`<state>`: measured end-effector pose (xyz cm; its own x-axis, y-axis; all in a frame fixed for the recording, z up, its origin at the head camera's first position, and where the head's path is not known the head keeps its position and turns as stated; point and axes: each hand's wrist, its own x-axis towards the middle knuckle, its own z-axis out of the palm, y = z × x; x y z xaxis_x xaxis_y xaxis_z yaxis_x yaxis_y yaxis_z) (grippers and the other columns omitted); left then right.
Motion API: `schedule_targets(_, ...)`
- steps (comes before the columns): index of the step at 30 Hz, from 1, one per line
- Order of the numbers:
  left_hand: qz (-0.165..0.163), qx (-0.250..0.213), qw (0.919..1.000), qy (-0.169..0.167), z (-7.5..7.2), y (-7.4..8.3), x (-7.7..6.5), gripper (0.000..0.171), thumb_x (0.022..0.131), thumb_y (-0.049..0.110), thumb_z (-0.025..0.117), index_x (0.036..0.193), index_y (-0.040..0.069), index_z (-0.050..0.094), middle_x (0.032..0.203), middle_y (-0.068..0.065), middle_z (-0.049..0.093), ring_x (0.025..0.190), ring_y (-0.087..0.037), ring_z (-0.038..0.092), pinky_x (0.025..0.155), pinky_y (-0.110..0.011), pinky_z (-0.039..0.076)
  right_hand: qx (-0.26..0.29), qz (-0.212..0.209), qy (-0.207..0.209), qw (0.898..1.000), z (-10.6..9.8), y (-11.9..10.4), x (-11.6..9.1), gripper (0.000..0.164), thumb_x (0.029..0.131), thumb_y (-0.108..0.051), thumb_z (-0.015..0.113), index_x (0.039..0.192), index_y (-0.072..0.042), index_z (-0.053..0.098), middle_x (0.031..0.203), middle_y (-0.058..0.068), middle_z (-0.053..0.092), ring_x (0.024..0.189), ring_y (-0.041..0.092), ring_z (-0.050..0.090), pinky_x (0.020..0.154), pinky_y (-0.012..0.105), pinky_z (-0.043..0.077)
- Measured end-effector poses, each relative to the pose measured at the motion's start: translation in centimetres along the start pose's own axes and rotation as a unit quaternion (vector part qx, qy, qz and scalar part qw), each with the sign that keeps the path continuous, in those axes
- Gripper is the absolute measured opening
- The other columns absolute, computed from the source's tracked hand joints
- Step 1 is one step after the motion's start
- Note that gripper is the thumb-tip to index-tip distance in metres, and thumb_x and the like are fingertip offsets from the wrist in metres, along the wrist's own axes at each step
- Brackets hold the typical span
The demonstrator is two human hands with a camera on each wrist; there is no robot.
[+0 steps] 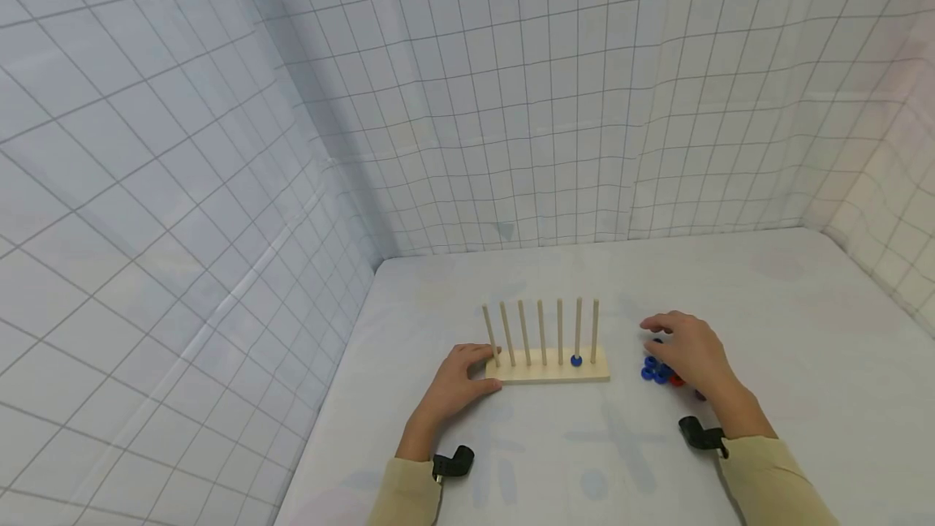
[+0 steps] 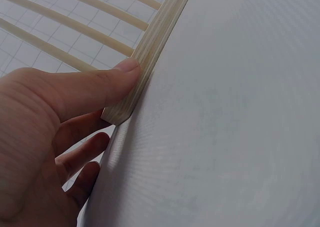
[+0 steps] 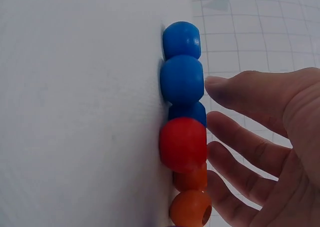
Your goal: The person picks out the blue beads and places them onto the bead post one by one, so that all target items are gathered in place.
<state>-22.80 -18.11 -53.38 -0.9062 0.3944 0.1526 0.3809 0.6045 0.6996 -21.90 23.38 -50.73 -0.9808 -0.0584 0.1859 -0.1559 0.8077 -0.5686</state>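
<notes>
A pale wooden peg board (image 1: pixel 548 376) lies on the table with several upright pegs. One blue bead (image 1: pixel 576 361) sits at the foot of its second peg from the right. My left hand (image 1: pixel 447 386) grips the board's left end, thumb on the front edge and fingers round the end and back. To the right, my right hand (image 1: pixel 692 354) hovers over a group of loose beads, partly covering them. In the right wrist view, its thumb and fingers are spread and relaxed right by a blue bead (image 3: pixel 182 80), a red bead (image 3: pixel 182 144) and an orange bead (image 3: pixel 189 208).
A white cloth-covered table (image 1: pixel 540 461) extends around the board and beads. White gridded sheets (image 1: pixel 511 104) hang behind it and along both sides. Each wrist carries a black camera mount, the left camera (image 1: pixel 454 462) and the right camera (image 1: pixel 701 433).
</notes>
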Motion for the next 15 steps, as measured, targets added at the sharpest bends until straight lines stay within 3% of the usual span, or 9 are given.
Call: schedule_targets(15,0.000,-0.008,0.9999,0.007,0.01,0.26,-0.02,0.055,0.085,0.033,0.083,0.134,0.014,0.066,0.134,-0.002,0.061,0.129,-0.027,0.048,0.108,-0.053,0.038,-0.021,0.020,-0.020,0.999,0.36,0.89,0.24,0.030,0.085,-0.017,0.079,0.114,-0.009,0.075,0.115,0.018,0.069,0.098,0.036,0.064,0.077,0.053,0.052)
